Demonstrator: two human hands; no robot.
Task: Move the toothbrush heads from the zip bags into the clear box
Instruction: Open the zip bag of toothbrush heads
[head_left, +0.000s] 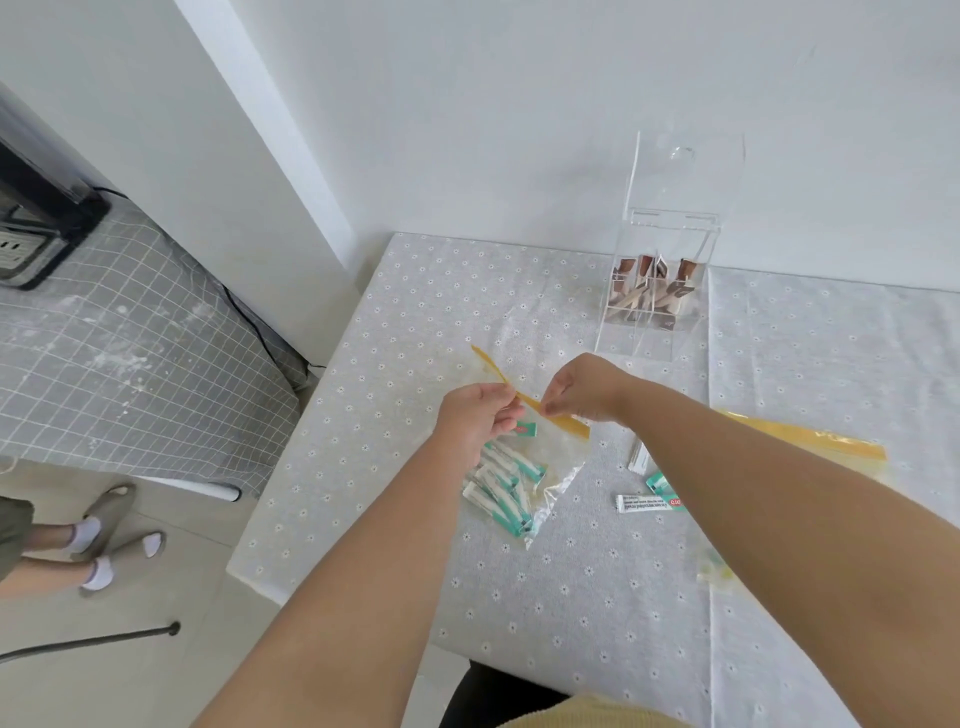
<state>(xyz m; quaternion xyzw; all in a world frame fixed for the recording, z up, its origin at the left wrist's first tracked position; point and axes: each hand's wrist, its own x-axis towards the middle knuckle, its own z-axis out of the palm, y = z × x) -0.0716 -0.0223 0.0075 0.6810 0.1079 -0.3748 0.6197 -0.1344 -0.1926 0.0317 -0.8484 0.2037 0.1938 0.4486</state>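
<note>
Above the middle of the table, you hold a zip bag (540, 467) by its yellow seal strip (524, 397), your left hand (475, 415) and right hand (584, 389) each pinching one side of the strip as if to part it. Wrapped toothbrush heads (501, 486), white with teal ends, lie bunched in the bag's lower part, which sags to the tablecloth (395, 322). One risk, as judged from this pose: if the seal gives suddenly while the bag hangs tilted, the heads may slide out and scatter toward the near-left table edge. A second: the thin film could tear if you pull unevenly.

One loose wrapped head (649, 503) lies to the right of the bag, with others partly hidden by your right forearm. A second bag with a yellow strip (810, 439) lies further right. The clear box (657, 280), lid raised, stands well apart at the far side against the wall; brown-and-white packets (649, 286) already occupy its rear compartments, so free space looks limited to the front. Your right arm crosses the direct path to it. On the floor at left, another person's slippered feet (111, 535) stand.
</note>
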